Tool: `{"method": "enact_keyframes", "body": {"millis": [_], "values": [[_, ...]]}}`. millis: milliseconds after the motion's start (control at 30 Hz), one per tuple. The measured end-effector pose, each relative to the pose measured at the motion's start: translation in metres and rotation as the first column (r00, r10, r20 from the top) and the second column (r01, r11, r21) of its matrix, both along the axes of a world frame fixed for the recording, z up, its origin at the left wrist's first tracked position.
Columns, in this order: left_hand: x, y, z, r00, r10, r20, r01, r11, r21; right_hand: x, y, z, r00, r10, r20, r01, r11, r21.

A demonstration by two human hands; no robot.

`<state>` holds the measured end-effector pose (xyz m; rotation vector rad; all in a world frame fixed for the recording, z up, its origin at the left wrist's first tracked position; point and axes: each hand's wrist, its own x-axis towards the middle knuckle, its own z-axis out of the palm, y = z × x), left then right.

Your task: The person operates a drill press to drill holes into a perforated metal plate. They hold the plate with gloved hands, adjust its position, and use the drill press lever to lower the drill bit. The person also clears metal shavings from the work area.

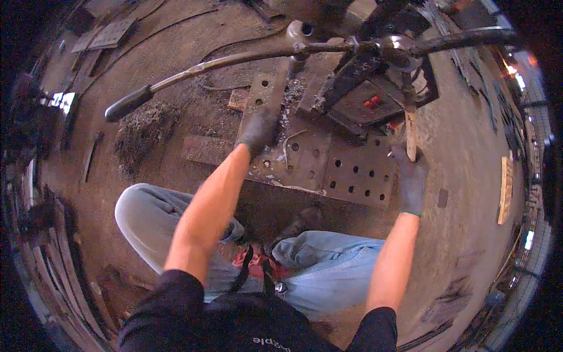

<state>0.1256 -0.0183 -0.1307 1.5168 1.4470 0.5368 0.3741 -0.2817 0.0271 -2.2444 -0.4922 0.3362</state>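
My left hand (259,132), in a dark grey glove, is closed over the edge of a narrow steel plate with holes (262,88). Its fingertips are hard to make out. My right hand (411,179), gloved too, is closed around the lower end of a wooden stick (411,132), whose top reaches up beneath the machine. Between my hands lies a wide dark steel plate with rows of round holes (358,182). A thin bent strip (286,146) and metal shavings lie on the steel near my left hand.
A long lever (217,64) with a dark grip crosses above my hands, joined to a machine hub (399,50). Red pieces (373,102) sit on the machine's base. Left stands a heap of shavings (143,135); right lies a wooden strip (504,190). Cables run across the floor.
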Motion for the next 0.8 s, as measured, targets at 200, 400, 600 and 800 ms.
{"method": "enact_keyframes", "body": {"millis": [200,400,600,800], "values": [[0.018,-0.03,0.034,0.952,0.178,0.25,-0.176,0.984,-0.034,0.009,-0.011,-0.009,0.996,0.036,0.087,-0.044,0.995,0.091],[-0.016,-0.029,-0.003,0.667,0.554,0.499,-0.374,0.827,-0.42,-0.003,-0.003,0.002,0.999,0.035,-0.036,-0.032,0.995,0.094],[-0.044,-0.1,-0.031,0.975,0.159,-0.154,-0.186,0.965,-0.183,0.013,-0.007,-0.012,0.998,0.055,0.019,-0.055,0.998,-0.007],[-0.067,-0.13,-0.025,0.745,-0.493,-0.45,0.314,0.853,-0.416,0.007,-0.004,-0.003,0.999,0.039,-0.004,-0.039,0.999,-0.026]]}}
